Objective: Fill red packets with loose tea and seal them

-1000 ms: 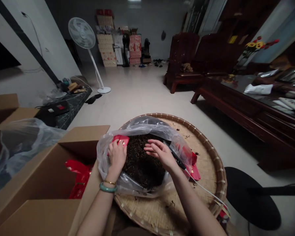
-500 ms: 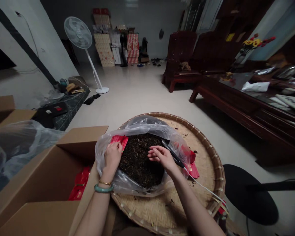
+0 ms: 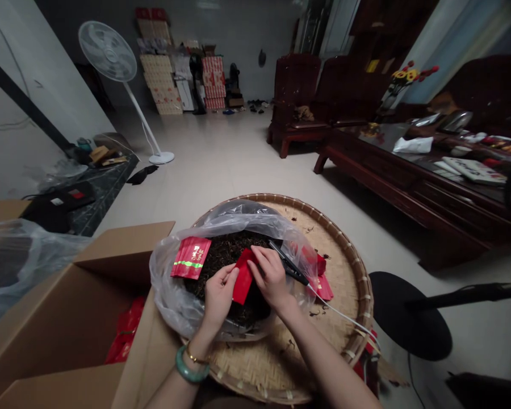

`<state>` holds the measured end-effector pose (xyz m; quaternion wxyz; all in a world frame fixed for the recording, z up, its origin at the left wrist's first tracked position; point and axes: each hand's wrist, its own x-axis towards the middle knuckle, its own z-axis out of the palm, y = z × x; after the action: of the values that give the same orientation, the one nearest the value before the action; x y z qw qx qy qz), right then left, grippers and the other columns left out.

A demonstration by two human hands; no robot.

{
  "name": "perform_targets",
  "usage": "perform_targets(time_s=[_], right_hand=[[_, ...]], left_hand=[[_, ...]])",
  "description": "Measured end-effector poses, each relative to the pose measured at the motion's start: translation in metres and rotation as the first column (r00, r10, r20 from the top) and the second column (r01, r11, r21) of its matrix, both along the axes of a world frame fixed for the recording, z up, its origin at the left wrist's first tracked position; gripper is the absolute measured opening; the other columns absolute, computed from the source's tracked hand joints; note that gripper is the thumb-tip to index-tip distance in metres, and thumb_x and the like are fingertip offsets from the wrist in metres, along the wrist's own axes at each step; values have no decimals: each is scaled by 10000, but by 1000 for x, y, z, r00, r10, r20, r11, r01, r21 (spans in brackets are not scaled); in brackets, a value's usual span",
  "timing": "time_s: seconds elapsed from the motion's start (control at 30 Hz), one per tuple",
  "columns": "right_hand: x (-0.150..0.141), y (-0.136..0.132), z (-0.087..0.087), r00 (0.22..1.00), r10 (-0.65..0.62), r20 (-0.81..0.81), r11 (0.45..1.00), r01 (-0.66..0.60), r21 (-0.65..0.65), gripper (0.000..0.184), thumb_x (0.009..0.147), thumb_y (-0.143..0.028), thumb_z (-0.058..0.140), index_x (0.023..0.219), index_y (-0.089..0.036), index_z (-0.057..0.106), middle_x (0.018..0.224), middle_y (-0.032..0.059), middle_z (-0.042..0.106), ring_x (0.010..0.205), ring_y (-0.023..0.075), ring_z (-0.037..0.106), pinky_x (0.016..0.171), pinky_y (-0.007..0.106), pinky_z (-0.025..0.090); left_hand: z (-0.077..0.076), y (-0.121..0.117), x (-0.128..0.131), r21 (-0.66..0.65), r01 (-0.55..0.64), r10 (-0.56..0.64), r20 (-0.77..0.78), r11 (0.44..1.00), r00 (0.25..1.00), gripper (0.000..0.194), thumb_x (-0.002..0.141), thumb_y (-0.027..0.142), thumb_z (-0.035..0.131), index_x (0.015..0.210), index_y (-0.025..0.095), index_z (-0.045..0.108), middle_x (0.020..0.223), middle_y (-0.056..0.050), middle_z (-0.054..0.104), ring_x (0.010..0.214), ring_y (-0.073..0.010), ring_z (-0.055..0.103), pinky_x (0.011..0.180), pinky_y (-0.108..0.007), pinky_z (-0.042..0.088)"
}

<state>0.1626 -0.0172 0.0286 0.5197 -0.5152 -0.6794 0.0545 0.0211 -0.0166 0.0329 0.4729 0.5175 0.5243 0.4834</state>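
Observation:
A small red packet [image 3: 243,278] is held between my two hands over dark loose tea leaves [image 3: 222,247]. My left hand [image 3: 220,295] pinches its left edge, and my right hand [image 3: 271,276] grips its upper right corner. The leaves fill a clear plastic bag [image 3: 170,307] with its mouth spread wide. On the left side of the leaves lies a stack of red packets [image 3: 191,258] with gold print and a green stripe. Beside my right hand rests a black corded tool [image 3: 290,266], its white cable running right.
Under the bag is a round woven bamboo tray [image 3: 340,272]. More red packets [image 3: 323,287] lie on it, right of the bag. An open cardboard box [image 3: 63,318] with red packaging [image 3: 128,329] inside stands at left. A black round stand base [image 3: 409,318] sits on the floor at right.
My left hand has left the packet stack and moved right with one red packet. My right hand has closed on that packet too. The whole view has turned slightly right.

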Motion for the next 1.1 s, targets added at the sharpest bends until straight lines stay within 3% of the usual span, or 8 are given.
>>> perform_targets(time_s=[0.13, 0.27, 0.37, 0.53, 0.67, 0.8, 0.87, 1.1], right_hand=[[2, -3, -7, 999, -20, 26, 999, 19, 32, 341, 892, -197, 481, 1218, -244, 570, 1065, 107, 625, 997, 233, 553, 864, 428, 477], [5, -5, -6, 998, -57, 39, 998, 57, 20, 171, 868, -229, 529, 946, -238, 680, 897, 94, 625, 882, 230, 549, 772, 417, 484], [10, -7, 0, 998, 47, 47, 998, -45, -49, 146, 868, -236, 530, 834, -227, 672, 780, 68, 625, 777, 206, 548, 708, 371, 480], [18, -13, 2, 979, 72, -190, 962, -118, -246, 140, 859, -276, 533, 817, -216, 652, 768, 53, 665, 738, 192, 588, 690, 327, 478], [18, -17, -1, 924, 111, -366, 868, -270, -418, 169, 817, -322, 577, 867, -198, 680, 832, 57, 705, 788, 208, 617, 747, 342, 492], [19, -16, -2, 777, 241, -582, 664, -569, -485, 331, 767, -441, 625, 941, -171, 707, 884, 53, 726, 831, 219, 651, 820, 374, 494], [21, -15, -3, 730, 231, -644, 598, -628, -497, 406, 772, -516, 590, 918, -160, 719, 848, 53, 731, 794, 216, 660, 824, 389, 493], [21, -19, -7, 597, 225, -770, 587, -714, -382, 471, 775, -574, 568, 1000, -185, 707, 956, 66, 721, 954, 236, 636, 966, 427, 411]], left_hand=[[-4, -2, 5, -72, 2, 4, 85, 997, 996, 306, 702, 398, 660, 861, 141, 709, 705, -29, 709, 621, -159, 625, 589, -227, 494], [-6, -3, 4, -60, 30, -27, 48, 998, 998, 285, 708, 384, 659, 851, 144, 718, 715, -34, 717, 618, -163, 629, 593, -233, 495], [-8, 0, -1, -22, 54, -55, -21, 998, 998, 237, 704, 344, 671, 846, 163, 729, 747, -39, 728, 665, -175, 650, 647, -246, 511], [-16, 6, -10, -161, 107, -75, 195, 981, 978, 333, 617, 331, 756, 897, 154, 729, 910, -79, 734, 812, -218, 678, 767, -326, 548], [-19, 4, -9, -281, 176, -32, 449, 943, 893, 434, 592, 374, 786, 941, 125, 714, 950, -108, 722, 829, -245, 678, 728, -394, 577], [-16, 0, -7, -295, 273, -87, 517, 916, 852, 435, 614, 383, 785, 952, 118, 715, 936, -120, 722, 839, -244, 677, 701, -365, 587], [-14, 1, -9, -298, 315, -122, 523, 901, 844, 448, 639, 417, 764, 970, 119, 714, 955, -127, 717, 852, -245, 675, 692, -342, 587], [-14, 9, -21, -313, 360, -192, 459, 879, 868, 513, 664, 497, 717, 1037, 146, 693, 1015, -113, 703, 869, -247, 666, 677, -343, 586]])
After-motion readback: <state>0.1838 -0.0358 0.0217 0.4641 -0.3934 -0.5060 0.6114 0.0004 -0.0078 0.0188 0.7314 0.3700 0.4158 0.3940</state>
